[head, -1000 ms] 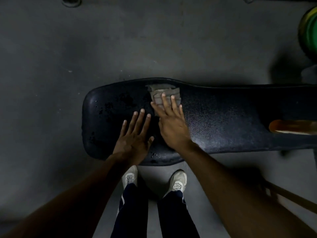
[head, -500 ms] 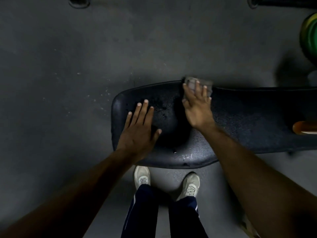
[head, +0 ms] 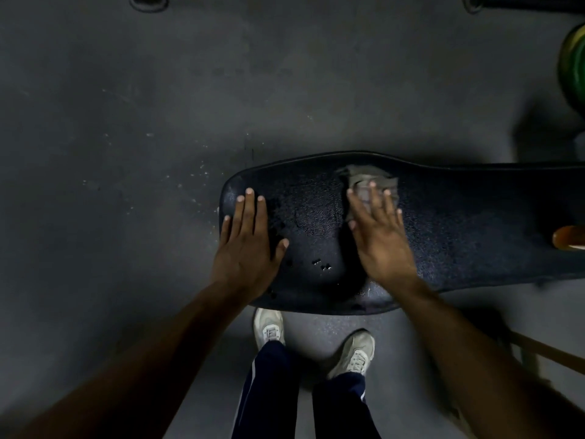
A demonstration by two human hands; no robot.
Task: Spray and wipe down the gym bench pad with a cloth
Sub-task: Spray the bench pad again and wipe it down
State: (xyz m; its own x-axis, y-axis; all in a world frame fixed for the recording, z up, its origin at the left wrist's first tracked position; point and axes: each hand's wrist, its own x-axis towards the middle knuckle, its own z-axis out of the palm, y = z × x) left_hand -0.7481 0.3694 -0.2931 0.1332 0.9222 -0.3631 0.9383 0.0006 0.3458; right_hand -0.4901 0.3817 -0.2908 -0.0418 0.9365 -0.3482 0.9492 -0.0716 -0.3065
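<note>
**Black pad, grey cloth, two flat hands**

Black textured vinyl bench pad [head: 459,229], running from the rounded end at centre frame out past the right edge, dotted with wet beads and darker damp patches near the rounded end. Grey crumpled cloth [head: 364,180] on the pad's far half, close to the far edge, just right of where the pad narrows. Pressed flat onto that cloth from above by the right hand [head: 380,236], fingers straight and spread, fingertips reaching over the fabric, nothing curled around it. Part of the cloth showing beyond the fingertips and a sliver at the thumb side.

Left hand [head: 248,245] laid palm down on the rounded end of the pad, fingers straight and together, thumb splayed toward the middle, gripping nothing. Well apart from the right hand, with a wet stretch of vinyl between them.

Orange-brown object [head: 568,237] resting on the pad at the right edge, cut off by the frame; cannot tell what it is.

Below the near edge of the pad, two pale sneakers [head: 353,354] on a grey floor [head: 126,122], under dark trousers with a white side stripe. Pale specks scattered on the floor just left of the pad's end. Green and yellow weight plate [head: 574,68] at the upper right edge. Brownish bar slanting across the lower right corner, blurred.
</note>
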